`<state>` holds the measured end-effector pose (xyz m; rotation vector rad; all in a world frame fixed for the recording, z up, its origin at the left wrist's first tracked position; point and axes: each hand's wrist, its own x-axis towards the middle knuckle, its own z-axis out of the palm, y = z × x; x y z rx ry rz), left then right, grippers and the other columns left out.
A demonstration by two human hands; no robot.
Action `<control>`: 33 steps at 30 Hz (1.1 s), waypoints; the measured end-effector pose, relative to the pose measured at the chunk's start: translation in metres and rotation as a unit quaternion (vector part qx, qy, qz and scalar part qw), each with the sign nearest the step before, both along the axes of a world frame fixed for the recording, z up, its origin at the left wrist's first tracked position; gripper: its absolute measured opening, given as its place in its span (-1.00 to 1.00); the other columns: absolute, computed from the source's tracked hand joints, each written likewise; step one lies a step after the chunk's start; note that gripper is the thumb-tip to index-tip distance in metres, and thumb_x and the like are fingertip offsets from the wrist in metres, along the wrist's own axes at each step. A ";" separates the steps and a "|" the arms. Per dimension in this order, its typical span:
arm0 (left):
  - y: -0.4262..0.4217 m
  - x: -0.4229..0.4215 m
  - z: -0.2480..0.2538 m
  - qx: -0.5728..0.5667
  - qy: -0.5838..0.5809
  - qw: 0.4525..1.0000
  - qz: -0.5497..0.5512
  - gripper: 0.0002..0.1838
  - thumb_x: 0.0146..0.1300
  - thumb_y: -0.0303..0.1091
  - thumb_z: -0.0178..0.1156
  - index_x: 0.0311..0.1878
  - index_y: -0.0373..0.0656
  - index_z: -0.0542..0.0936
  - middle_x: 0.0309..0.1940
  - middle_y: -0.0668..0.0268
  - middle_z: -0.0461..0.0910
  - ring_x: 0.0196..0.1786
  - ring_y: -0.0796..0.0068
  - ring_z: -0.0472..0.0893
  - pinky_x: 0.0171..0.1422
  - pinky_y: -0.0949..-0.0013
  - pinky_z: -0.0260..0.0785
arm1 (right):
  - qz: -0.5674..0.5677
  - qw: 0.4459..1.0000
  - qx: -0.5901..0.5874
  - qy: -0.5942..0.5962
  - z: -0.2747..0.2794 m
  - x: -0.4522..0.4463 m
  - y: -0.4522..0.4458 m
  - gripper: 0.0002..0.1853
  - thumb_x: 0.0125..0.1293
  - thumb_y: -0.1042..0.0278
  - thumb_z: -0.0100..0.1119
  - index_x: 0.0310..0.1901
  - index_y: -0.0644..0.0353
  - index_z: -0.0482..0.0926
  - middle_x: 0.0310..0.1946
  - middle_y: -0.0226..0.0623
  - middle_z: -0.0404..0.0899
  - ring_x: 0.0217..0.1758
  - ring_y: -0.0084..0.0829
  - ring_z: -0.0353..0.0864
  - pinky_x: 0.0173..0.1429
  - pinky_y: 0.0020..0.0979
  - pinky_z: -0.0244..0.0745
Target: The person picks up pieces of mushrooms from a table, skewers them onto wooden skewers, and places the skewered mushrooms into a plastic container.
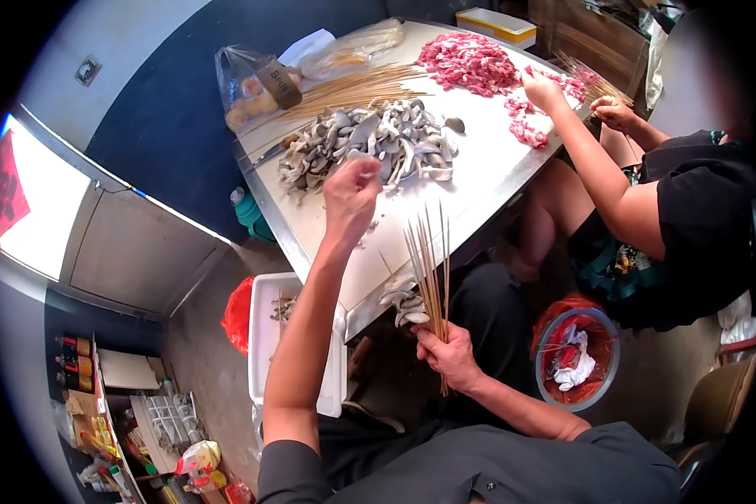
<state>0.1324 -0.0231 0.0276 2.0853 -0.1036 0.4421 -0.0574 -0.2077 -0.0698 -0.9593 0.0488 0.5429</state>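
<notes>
Downward view from the head

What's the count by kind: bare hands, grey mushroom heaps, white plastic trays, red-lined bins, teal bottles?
Bare hands (person's left hand, right hand; co-worker's meat-side hand, skewer-side hand): 4
Grey mushroom heap: 1
White rectangular plastic tray: 1
Round grey red-lined bin: 1
Teal bottle: 1
Total: 8

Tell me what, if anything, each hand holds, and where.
The right hand holds the bundled skewers by their lower part; whether the left hand holds anything cannot be told.
</notes>
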 end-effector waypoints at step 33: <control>-0.065 0.097 0.006 0.492 -0.182 0.849 -0.066 -0.86 -0.03 -0.34 0.24 -0.42 -0.18 0.65 -0.30 0.25 0.58 -0.11 0.23 0.56 -0.04 0.20 0.44 | 0.021 1.000 -0.007 0.000 -0.006 0.001 -0.004 -0.82 0.37 0.27 0.16 -0.14 0.19 0.57 -0.58 -0.52 0.46 -0.58 -0.76 0.30 -0.50 -0.67 0.19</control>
